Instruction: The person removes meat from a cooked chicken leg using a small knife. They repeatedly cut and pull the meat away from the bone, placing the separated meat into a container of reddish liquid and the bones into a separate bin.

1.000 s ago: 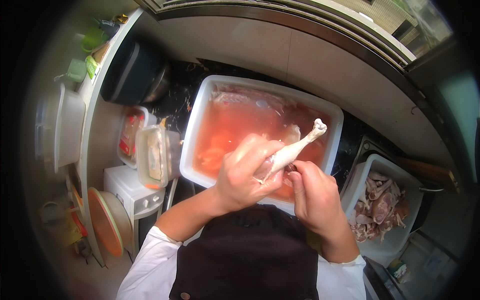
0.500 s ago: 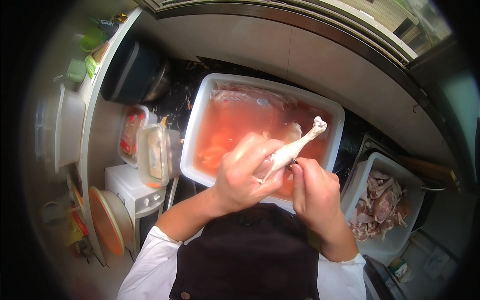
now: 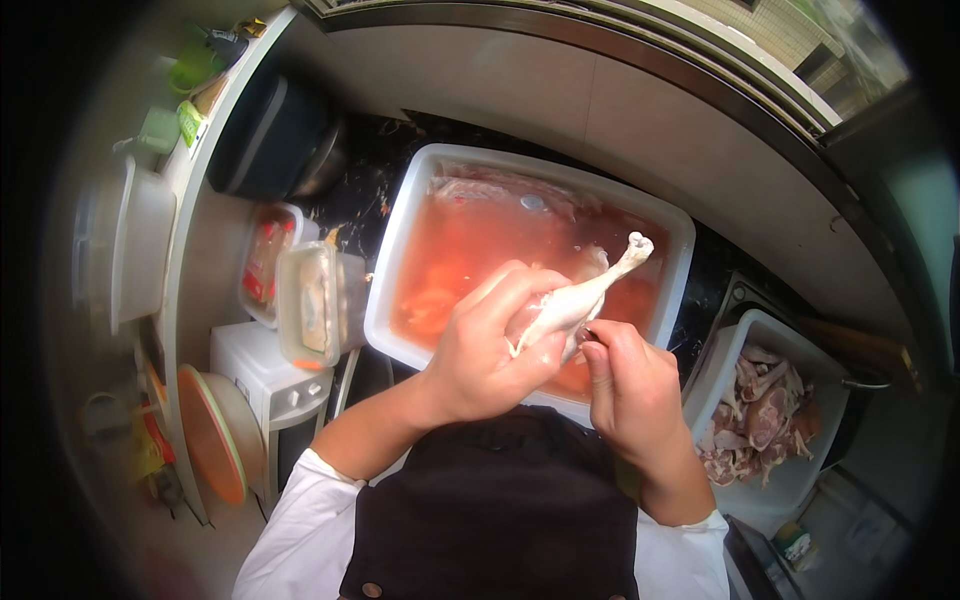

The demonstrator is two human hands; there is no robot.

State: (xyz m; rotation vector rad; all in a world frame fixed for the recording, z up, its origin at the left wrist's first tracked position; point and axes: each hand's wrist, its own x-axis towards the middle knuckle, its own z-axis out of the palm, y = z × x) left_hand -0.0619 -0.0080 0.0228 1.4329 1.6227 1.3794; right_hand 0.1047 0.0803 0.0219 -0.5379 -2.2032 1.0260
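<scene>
My left hand (image 3: 485, 345) is closed round the meaty end of a raw poultry leg (image 3: 590, 298), its bony end pointing up and to the right. Close against the leg's underside, my right hand (image 3: 635, 390) pinches something small with a dark tip, mostly hidden by the fingers. Both hands are above the near side of a white tub (image 3: 679, 265), which holds reddish liquid (image 3: 470, 240). Pale pieces of meat lie partly under the liquid.
At the right, a grey-white bin (image 3: 707, 395) holds several cut raw meat pieces (image 3: 768, 410). Left of the tub are plastic boxes (image 3: 352, 300), a white appliance (image 3: 262, 368) and an orange round board (image 3: 208, 430). A wall and window frame run along the back.
The leg has turned slightly in my left hand, showing more of its meaty end. My right fingers have shifted a little down along its underside.
</scene>
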